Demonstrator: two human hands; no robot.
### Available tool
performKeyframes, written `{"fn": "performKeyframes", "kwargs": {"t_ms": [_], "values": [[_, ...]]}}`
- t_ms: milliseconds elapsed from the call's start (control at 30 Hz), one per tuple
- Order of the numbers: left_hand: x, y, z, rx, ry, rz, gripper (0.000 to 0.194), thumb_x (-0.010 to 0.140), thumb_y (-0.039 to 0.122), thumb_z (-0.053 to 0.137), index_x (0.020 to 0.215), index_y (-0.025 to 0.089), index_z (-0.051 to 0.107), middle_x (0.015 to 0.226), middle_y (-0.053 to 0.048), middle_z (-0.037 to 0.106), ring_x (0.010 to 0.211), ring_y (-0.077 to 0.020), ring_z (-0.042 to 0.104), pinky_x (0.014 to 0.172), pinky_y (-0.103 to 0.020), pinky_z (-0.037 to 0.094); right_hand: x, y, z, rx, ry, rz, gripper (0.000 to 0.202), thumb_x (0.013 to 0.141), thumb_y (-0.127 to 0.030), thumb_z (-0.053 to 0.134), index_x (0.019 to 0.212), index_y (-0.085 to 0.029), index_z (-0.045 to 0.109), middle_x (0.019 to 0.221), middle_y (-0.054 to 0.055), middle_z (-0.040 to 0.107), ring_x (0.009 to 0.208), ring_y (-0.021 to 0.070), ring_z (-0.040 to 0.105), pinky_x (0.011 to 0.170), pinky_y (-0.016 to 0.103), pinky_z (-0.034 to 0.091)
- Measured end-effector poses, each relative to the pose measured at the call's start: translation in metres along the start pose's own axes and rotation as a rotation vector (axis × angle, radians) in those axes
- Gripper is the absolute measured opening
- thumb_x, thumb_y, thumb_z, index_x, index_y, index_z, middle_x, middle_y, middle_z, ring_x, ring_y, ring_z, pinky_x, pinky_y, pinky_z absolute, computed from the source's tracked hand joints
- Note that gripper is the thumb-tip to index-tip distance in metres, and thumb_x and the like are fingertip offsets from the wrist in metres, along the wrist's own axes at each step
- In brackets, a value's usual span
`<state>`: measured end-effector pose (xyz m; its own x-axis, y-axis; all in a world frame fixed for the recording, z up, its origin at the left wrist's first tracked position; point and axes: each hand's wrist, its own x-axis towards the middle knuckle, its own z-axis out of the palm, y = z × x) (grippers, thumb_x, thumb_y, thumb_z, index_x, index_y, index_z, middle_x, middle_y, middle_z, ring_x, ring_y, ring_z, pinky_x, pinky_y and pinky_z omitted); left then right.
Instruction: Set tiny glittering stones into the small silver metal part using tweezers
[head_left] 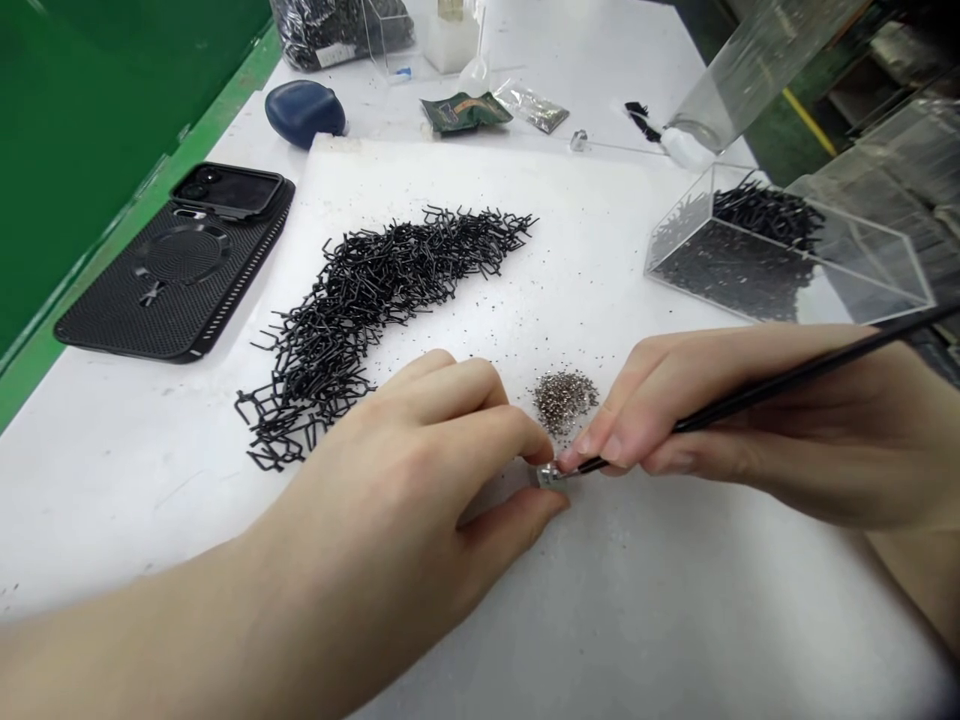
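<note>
My left hand (420, 470) pinches a tiny silvery part (546, 476) between thumb and forefinger, low on the white sheet (600, 300). My right hand (750, 420) grips a thin black rod-like tool (795, 378) like a pen; its tip touches the small part. Just behind the fingertips lies a little heap of tiny metallic grains (565, 398). A long pile of bent black wire pieces (375, 300) stretches to the left of my left hand.
A clear plastic box (780, 250) with black wire pieces stands at the right. A phone in a black case (180, 265) lies at the left, a dark blue case (304, 110) behind it. Bags and small items sit at the back edge.
</note>
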<state>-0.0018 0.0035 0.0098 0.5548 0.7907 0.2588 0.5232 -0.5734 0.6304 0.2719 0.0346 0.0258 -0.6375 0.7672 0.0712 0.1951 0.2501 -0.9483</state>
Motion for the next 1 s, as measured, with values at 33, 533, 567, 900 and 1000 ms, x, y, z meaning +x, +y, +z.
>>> {"fn": "performKeyframes", "kwargs": {"t_ms": [33, 533, 567, 900, 1000], "values": [[-0.001, -0.001, 0.001, -0.001, -0.001, 0.0, 0.011, 0.1, 0.016, 0.082, 0.103, 0.025, 0.088, 0.093, 0.002, 0.077, 0.091, -0.0179, 0.076, 0.084, -0.026, 0.064, 0.0, 0.0, 0.0, 0.001, 0.006, 0.004, 0.013, 0.104, -0.027, 0.091, 0.11, -0.037, 0.096, 0.101, 0.0, 0.093, 0.094, 0.0215, 0.09, 0.081, 0.028, 0.073], [-0.006, -0.008, 0.009, -0.063, 0.063, 0.045, 0.011, 0.105, 0.017, 0.079, 0.109, 0.026, 0.084, 0.098, 0.002, 0.075, 0.098, -0.0188, 0.073, 0.087, -0.029, 0.061, 0.0, 0.002, 0.0, -0.002, 0.005, -0.008, 0.021, 0.102, -0.018, 0.091, 0.111, -0.036, 0.095, 0.104, 0.0, 0.093, 0.096, 0.0214, 0.089, 0.082, 0.027, 0.072], [-0.006, -0.008, 0.009, -0.065, 0.062, 0.045, 0.012, 0.105, 0.017, 0.079, 0.109, 0.026, 0.084, 0.098, 0.002, 0.075, 0.098, -0.0187, 0.073, 0.087, -0.029, 0.061, 0.0, 0.001, 0.0, 0.003, 0.004, -0.005, 0.02, 0.102, -0.018, 0.091, 0.111, -0.036, 0.095, 0.104, 0.0, 0.093, 0.096, 0.0212, 0.089, 0.082, 0.027, 0.072], [-0.008, -0.009, 0.006, -0.092, 0.055, 0.013, 0.013, 0.102, 0.017, 0.081, 0.109, 0.029, 0.083, 0.099, 0.003, 0.074, 0.09, -0.0166, 0.072, 0.086, -0.028, 0.061, -0.004, -0.006, -0.008, -0.24, 0.34, -0.134, 0.009, 0.102, -0.031, 0.095, 0.104, -0.039, 0.093, 0.1, 0.0, 0.089, 0.09, 0.0236, 0.081, 0.078, 0.038, 0.067], [-0.009, -0.01, 0.006, -0.1, 0.055, -0.003, 0.015, 0.102, 0.018, 0.08, 0.108, 0.031, 0.084, 0.099, 0.003, 0.074, 0.089, -0.0162, 0.072, 0.086, -0.028, 0.061, -0.008, -0.01, -0.022, -0.512, 0.421, -0.129, 0.015, 0.101, -0.024, 0.093, 0.1, -0.039, 0.092, 0.098, 0.0, 0.086, 0.083, 0.0225, 0.076, 0.074, 0.041, 0.059]]}}
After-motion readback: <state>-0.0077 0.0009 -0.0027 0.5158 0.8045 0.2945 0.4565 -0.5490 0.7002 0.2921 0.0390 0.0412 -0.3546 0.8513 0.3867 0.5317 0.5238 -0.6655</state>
